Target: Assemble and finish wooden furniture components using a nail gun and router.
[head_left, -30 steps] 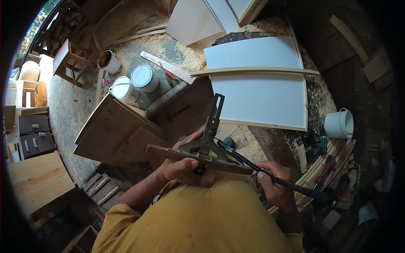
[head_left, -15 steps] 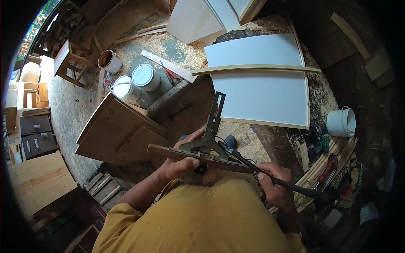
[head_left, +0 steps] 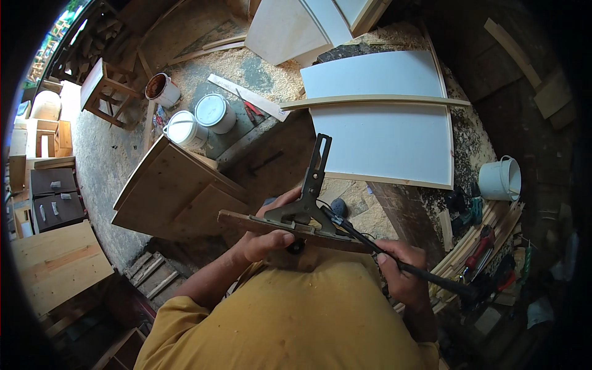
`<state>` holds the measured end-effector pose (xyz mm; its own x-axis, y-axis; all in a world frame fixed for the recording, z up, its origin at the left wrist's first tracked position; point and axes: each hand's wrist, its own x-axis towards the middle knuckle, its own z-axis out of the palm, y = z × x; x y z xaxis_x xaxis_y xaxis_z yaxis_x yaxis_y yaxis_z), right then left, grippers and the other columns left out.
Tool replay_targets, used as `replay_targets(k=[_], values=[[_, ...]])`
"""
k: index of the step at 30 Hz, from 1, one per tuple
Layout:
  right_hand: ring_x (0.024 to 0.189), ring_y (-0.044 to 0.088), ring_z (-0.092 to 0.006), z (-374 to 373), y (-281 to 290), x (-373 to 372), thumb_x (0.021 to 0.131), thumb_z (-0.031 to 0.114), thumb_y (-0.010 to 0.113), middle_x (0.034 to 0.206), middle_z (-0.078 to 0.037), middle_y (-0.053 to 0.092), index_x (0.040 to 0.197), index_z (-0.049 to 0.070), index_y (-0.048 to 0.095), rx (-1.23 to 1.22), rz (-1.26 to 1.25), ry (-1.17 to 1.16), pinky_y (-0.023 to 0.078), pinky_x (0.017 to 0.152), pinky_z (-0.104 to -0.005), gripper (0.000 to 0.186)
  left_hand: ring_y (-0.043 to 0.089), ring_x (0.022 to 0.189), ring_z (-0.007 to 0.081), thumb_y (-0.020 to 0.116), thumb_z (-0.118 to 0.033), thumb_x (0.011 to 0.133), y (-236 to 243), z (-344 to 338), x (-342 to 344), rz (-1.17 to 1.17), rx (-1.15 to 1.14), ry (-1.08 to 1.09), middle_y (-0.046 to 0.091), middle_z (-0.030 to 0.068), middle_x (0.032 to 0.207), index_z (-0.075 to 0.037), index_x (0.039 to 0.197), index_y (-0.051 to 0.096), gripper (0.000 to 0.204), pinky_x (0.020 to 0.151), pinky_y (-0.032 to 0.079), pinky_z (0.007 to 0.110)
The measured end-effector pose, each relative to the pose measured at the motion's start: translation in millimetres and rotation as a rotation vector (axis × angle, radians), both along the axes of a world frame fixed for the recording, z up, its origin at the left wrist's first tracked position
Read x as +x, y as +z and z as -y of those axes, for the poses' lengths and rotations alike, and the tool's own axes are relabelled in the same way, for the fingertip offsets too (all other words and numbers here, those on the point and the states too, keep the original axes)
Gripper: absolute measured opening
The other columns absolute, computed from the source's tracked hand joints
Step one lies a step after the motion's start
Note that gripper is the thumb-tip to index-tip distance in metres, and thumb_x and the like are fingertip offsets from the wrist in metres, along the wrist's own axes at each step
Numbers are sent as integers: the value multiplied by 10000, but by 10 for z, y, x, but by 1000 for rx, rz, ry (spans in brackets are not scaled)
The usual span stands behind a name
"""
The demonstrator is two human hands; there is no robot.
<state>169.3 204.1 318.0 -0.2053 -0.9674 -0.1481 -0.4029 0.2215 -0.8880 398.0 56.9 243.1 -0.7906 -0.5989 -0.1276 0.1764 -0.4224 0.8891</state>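
Observation:
Close to my chest I hold a tool with a long, flat brown base [head_left: 237, 220] and a grey-green metal bracket [head_left: 296, 211]. A slotted metal arm [head_left: 319, 163] rises from the bracket. My left hand [head_left: 268, 243] is closed around the base, thumb on the near side; its fingers are partly hidden behind it. My right hand [head_left: 404, 268] is wrapped round a long black rod-like piece [head_left: 441, 282], which slants from the bracket down to the right. Whether the rod is fixed to the tool, I cannot tell. A thin black wire loops beside the bracket.
Ahead lies a white panel [head_left: 376, 145] with a wooden strip [head_left: 376, 100] across it. Two lidded white buckets [head_left: 216, 114] and red-handled pliers [head_left: 250, 114] stand left of it, amid sawdust. Wooden boards [head_left: 179, 194] lean nearer. At right are a white bucket [head_left: 496, 179] and a red-handled screwdriver [head_left: 475, 256].
The whole scene shifts very slightly to the right in the view. Both hands keep the same grip on the tool and the black rod-like piece.

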Motion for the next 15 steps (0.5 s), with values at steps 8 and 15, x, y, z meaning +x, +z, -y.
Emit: replay_targets(k=[8, 15], values=[[681, 622, -163, -45, -19, -19, 838, 51, 572, 770, -145, 642, 986, -66, 602, 81, 75, -36, 485, 625, -282, 191, 490, 1143, 194, 668, -411, 690, -23, -12, -5, 9, -20, -6, 512, 148, 1268, 87, 1404, 237, 971, 976, 366, 319], [685, 614, -156, -41, 0, 1, 851, 68, 569, 783, -131, 648, 990, -72, 599, 22, 48, -115, 483, 627, -278, 199, 461, 1195, 195, 695, -418, 623, -21, -30, 5, 55, 56, -2, 471, 143, 1313, 72, 1409, 235, 1034, 1019, 334, 321]])
